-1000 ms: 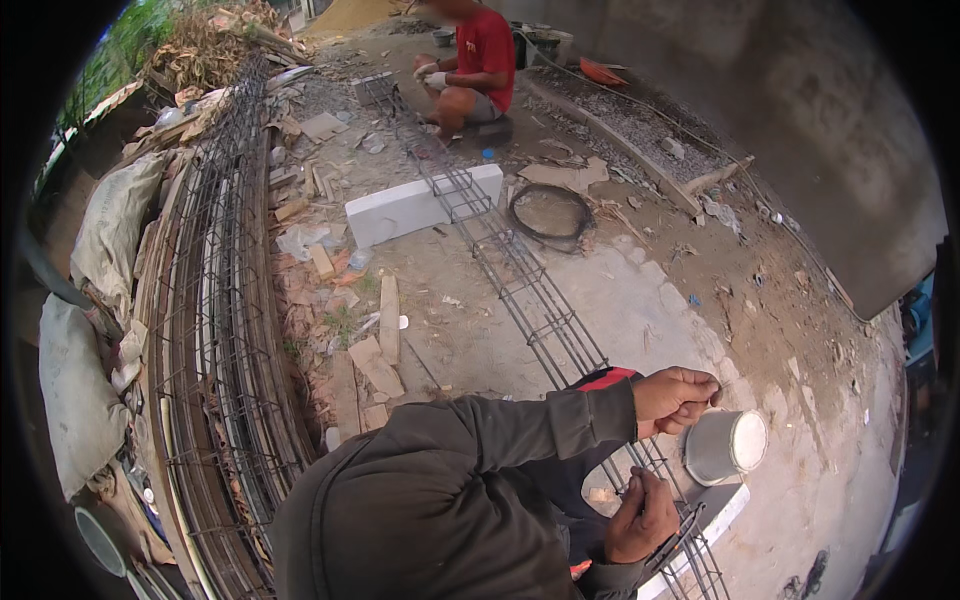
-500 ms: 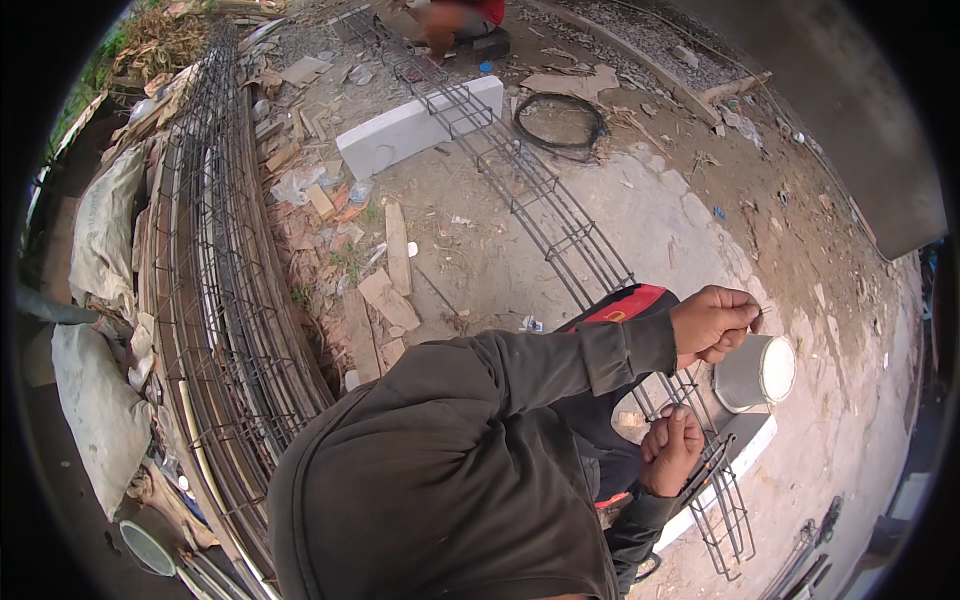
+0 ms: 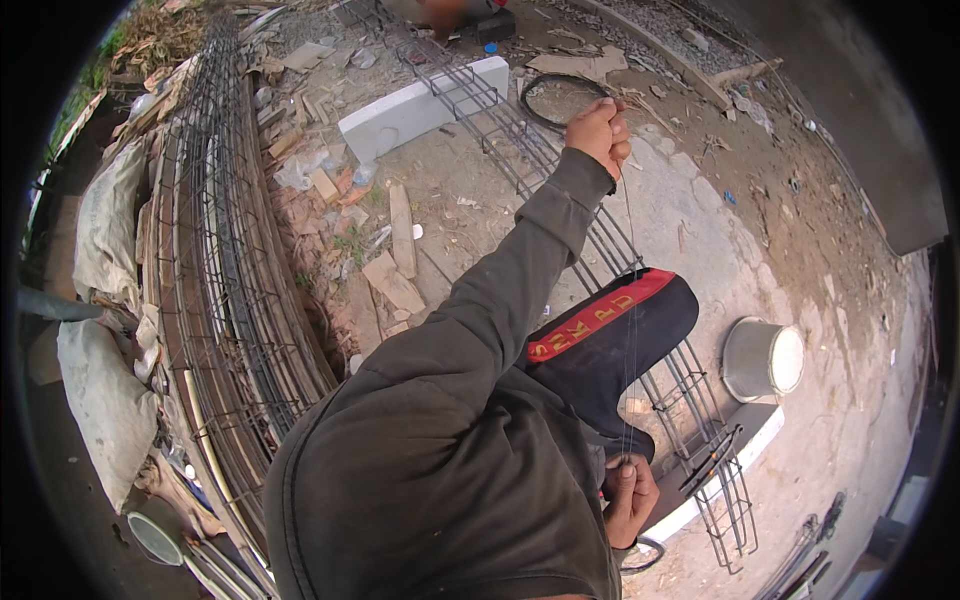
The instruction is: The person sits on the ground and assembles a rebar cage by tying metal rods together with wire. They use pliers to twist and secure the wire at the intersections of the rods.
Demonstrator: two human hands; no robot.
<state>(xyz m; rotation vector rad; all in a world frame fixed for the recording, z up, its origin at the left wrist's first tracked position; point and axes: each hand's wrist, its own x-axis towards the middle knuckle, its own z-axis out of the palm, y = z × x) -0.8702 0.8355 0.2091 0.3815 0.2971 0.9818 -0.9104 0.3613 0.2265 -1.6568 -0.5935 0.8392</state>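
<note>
A thin wire runs taut between my two hands, looking doubled along its lower part. My left hand, arm stretched far out, is closed on its upper end. Low down, beside my bent leg, my right hand pinches the lower end between thumb and fingers. The long steel rebar cage passes beneath my leg and lies across white blocks. On its near end rests a slim dark tool. Partly behind my left hand, a black wire coil lies on the ground.
A grey bucket stands right of the cage, near a white block. Another white block supports the far end. More rebar cages are stacked at left by pale sacks. Wood scraps litter the ground. Another person is partly visible at the top.
My left hand has swung up and away to the left, drawing the wire out long. My right hand has moved down and left, off the cage.
</note>
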